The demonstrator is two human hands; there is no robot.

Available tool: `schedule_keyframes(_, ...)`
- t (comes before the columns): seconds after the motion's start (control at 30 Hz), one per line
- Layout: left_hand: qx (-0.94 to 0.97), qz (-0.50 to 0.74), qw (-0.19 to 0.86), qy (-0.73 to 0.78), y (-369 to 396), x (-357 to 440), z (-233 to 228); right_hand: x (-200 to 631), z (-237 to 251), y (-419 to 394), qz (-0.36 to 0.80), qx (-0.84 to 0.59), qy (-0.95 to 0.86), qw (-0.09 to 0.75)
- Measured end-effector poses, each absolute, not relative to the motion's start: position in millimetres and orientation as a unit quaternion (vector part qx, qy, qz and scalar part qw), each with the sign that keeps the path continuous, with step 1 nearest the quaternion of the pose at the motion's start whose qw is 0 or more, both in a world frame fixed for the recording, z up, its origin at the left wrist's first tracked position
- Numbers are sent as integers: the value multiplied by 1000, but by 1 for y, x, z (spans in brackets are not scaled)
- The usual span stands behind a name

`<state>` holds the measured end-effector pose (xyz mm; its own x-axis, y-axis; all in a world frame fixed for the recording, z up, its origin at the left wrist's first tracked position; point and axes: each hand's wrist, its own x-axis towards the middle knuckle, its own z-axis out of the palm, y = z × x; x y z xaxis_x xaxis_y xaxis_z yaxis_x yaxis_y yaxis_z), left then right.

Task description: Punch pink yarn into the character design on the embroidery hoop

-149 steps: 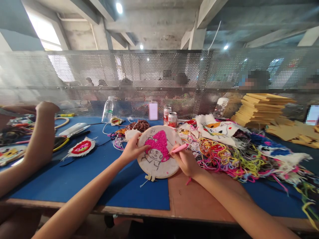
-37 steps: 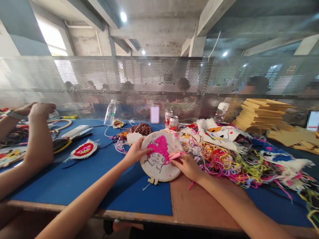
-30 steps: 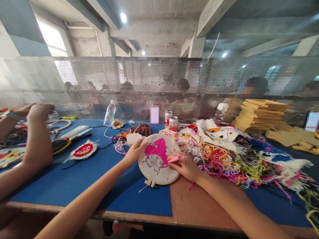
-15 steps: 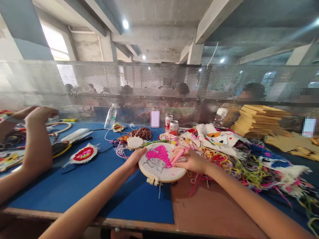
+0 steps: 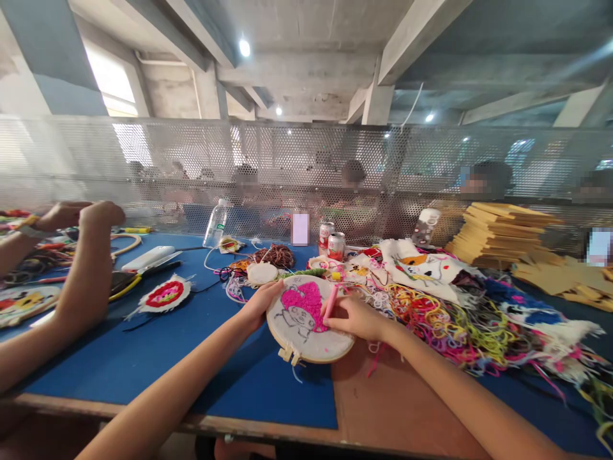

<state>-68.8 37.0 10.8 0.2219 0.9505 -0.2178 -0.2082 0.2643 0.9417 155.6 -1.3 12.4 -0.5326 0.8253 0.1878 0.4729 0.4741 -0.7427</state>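
My left hand (image 5: 261, 304) grips the left rim of a round embroidery hoop (image 5: 330, 350), which is tilted toward me above the table. White cloth is stretched in it, with a drawn figure and a filled patch of bright pink loops (image 5: 304, 303). Closed round a pink punch needle (image 5: 331, 302), my right hand (image 5: 357, 317) rests at the right side of the cloth. The tool stands nearly upright by the pink patch; its tip is hidden. The hoop's wooden screw clamp (image 5: 289, 355) points down toward me, a loose thread hanging by it.
Tangled yarn (image 5: 431, 316) and embroidered cloths spread to the right, before stacked yellow pieces (image 5: 500, 233). Two cans (image 5: 336, 246) and a bottle (image 5: 216, 223) stand at the back near a perforated metal screen (image 5: 297, 153). A co-worker's arms (image 5: 89, 275) reach in from the left.
The hoop has turned clockwise a little, its clamp shifting left. The pink punch needle has swung from slanted to nearly upright and moved slightly left with my right hand.
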Motion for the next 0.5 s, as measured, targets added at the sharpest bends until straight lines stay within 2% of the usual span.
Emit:
schedule_keyframes(0.13, 454, 427, 647, 439, 37, -71, 11, 152, 0, -7, 257, -423, -815, 300)
schedule_keyframes(0.5, 512, 414, 617, 432, 38, -74, 7, 153, -20, -17, 202, -399, -816, 366)
